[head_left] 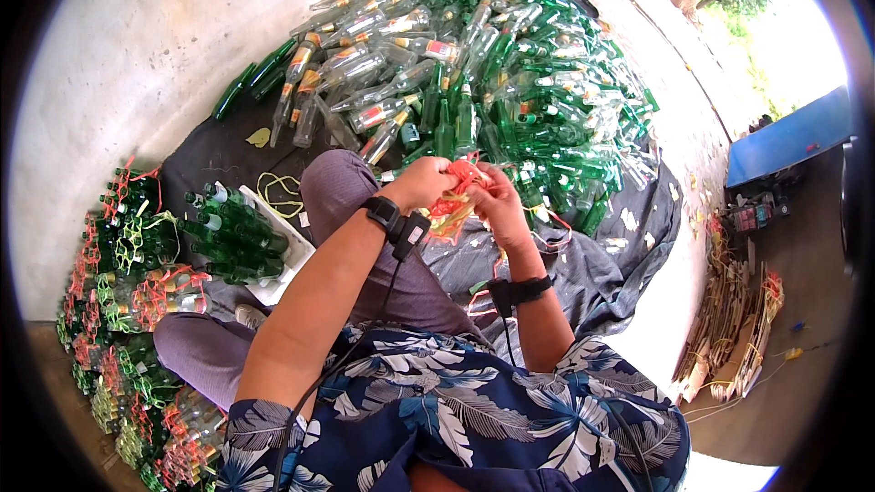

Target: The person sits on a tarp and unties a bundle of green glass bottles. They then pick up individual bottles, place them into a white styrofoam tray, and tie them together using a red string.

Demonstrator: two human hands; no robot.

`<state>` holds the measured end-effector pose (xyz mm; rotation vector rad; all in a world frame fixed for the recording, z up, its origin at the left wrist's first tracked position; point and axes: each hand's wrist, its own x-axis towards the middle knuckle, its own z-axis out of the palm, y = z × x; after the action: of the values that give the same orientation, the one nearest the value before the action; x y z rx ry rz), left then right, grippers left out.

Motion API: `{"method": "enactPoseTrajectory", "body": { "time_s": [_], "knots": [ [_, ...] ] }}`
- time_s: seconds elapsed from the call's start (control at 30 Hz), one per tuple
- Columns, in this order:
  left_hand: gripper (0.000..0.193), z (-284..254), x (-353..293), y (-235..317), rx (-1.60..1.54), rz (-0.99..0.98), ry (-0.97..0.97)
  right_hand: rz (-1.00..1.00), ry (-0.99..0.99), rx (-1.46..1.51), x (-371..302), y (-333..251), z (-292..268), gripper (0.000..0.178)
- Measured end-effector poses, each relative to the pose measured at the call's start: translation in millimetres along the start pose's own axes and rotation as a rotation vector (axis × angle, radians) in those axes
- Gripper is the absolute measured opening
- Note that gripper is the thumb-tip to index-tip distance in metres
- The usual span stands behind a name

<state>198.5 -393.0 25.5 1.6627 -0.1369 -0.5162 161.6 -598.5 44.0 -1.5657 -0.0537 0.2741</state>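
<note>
Both my hands meet in front of my raised knee around a tangled bunch of red and yellow plastic string (453,208). My left hand (421,184) has its fingers closed on the bunch from the left. From the right, my right hand (499,205) pinches it between thumb and fingers. Loose strands hang down below the bunch. Just beyond my hands lies a large heap of green and clear glass bottles (465,123). To the left, a group of green bottles (241,232) stands close together by a white tray (290,264).
Bottles bundled with red and yellow-green string (118,310) line the left side. A black sheet (583,282) lies under the heap, with a loose yellow-green string loop (281,196) near my knee. Flattened cardboard stacks (734,337) stand at right, below a blue panel (788,138).
</note>
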Motion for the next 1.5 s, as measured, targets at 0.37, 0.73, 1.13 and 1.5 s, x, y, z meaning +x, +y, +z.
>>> {"method": "enactPoseTrajectory", "body": {
  "time_s": [0.37, 0.73, 1.13, 1.5],
  "knots": [
    [0.033, -17, 0, -7, 0.196, 0.026, 0.466, 0.334, -0.049, -0.2, -14, 1, -42, 0.023],
    [0.028, 4, -20, 9, 0.684, 0.282, 0.292, 0.158, 0.17, 0.392, -13, 20, -47, 0.026],
    [0.033, -8, -8, 5, 0.213, 0.301, 0.417, 0.064, 0.35, -0.813, 1, 102, -105, 0.018],
    [0.034, -32, 9, -12, -0.179, 0.198, 0.836, 0.311, 0.215, 0.305, -8, 140, -171, 0.02]
  ]
}}
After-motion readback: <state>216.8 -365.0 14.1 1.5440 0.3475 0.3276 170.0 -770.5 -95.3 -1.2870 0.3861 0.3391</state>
